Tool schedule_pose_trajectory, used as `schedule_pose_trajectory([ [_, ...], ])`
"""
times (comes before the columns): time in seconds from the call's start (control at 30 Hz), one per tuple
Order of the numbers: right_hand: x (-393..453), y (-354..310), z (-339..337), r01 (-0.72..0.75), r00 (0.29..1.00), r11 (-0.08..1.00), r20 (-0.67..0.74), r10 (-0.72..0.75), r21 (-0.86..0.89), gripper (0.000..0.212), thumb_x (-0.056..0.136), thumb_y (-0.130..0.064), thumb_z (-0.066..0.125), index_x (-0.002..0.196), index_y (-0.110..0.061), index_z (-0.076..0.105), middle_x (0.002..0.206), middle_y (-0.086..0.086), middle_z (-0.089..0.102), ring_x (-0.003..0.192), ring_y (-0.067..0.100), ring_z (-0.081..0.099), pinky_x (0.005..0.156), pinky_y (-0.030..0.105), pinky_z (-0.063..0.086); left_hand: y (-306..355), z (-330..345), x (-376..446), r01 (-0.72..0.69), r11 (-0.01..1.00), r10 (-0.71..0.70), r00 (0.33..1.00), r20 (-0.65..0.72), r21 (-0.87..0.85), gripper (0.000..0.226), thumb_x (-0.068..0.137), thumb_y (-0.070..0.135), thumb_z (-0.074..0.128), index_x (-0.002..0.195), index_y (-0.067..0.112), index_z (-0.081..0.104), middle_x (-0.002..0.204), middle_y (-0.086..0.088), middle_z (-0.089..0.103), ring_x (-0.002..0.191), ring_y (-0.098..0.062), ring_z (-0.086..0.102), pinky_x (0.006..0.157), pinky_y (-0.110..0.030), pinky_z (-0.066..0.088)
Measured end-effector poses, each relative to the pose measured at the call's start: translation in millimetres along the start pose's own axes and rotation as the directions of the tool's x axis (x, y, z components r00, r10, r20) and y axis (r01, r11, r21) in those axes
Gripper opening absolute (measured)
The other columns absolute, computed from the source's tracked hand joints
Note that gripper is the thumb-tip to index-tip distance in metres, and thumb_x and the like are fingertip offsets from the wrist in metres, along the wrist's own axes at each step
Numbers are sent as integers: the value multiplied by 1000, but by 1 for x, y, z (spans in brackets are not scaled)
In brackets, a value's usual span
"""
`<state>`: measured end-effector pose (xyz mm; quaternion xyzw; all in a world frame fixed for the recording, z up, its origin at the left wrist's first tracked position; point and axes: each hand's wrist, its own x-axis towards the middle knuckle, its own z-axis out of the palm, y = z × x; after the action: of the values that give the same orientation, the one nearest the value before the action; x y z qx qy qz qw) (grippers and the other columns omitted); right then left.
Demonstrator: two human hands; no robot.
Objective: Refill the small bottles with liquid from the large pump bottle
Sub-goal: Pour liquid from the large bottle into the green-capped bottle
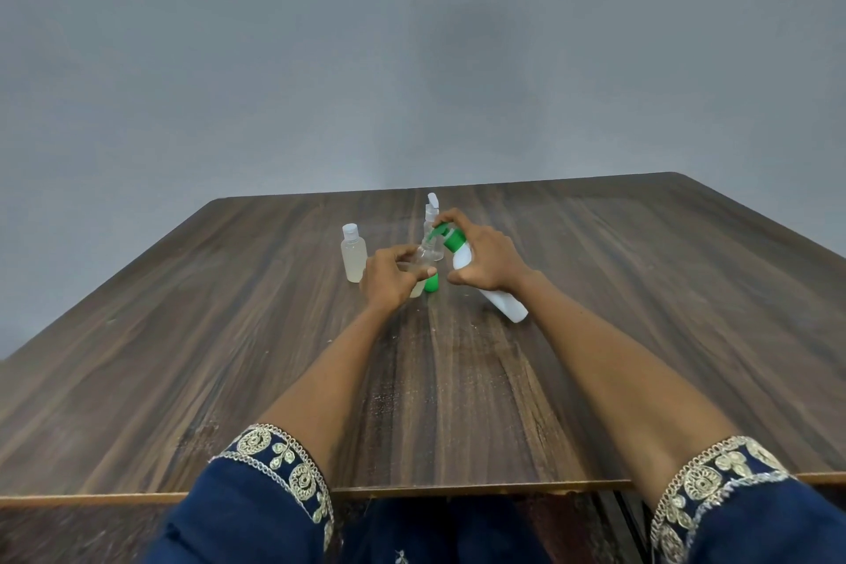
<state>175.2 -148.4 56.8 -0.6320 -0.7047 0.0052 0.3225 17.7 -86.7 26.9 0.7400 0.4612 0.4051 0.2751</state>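
My right hand (485,259) grips the large white pump bottle (503,302) with a green collar, tilted to the left; a finger lies over its green pump head (440,230). The nozzle points at the mouth of a small clear bottle (423,259), which my left hand (389,277) holds tilted toward it. A green cap (431,283) stands on the table just beside my left thumb. Another small bottle (353,253) with a white cap and cloudy liquid stands upright to the left. A clear spray bottle (432,211) stands behind the pump head, partly hidden.
All of this is on a dark wooden table (229,380) against a grey wall. The table's near edge runs just above my blue embroidered sleeves (274,476).
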Motion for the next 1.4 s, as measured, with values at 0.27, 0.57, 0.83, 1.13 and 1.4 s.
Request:
schedule_pose_trajectory([
  [0.27,0,0,-2,8,1000,1000,-17,-8,-6,73,64,-15,73,130,-30,45,55,-11,41,49,9,41,50,26,36,2,-2,2,24,1000,-24,1000,-15,-20,50,69,30,81,114,14,66,111,-4,69,97,-17,63,84,-34,51],
  [0.57,1,1,-1,13,1000,1000,-10,-13,5,70,65,-16,73,128,-26,45,58,-11,43,52,8,44,50,25,36,3,1,0,10,999,-11,1000,-14,-32,51,70,29,81,115,13,65,112,-6,68,99,-17,63,85,-35,51],
  [0.83,2,-1,-1,3,1000,1000,4,-3,-13,69,65,-14,71,128,-28,46,55,-9,39,50,9,41,49,23,32,0,0,0,14,1000,-14,1000,-10,-16,52,70,29,80,116,13,65,112,-6,68,98,-17,63,86,-37,52],
  [1.13,1,-1,-2,7,1000,1000,2,-6,-17,74,66,-19,73,133,-31,43,60,-10,44,54,9,45,50,22,32,2,-1,1,28,999,-28,999,-23,-16,52,69,31,81,115,14,66,112,-5,69,100,-18,63,87,-36,52],
  [1.4,0,1,-2,-10,1000,1000,-19,10,-28,68,64,-15,72,126,-29,46,59,-10,42,54,10,44,52,26,37,5,1,-2,28,1000,-28,999,-17,-2,52,69,29,81,115,13,66,112,-5,68,100,-18,63,84,-32,50],
])
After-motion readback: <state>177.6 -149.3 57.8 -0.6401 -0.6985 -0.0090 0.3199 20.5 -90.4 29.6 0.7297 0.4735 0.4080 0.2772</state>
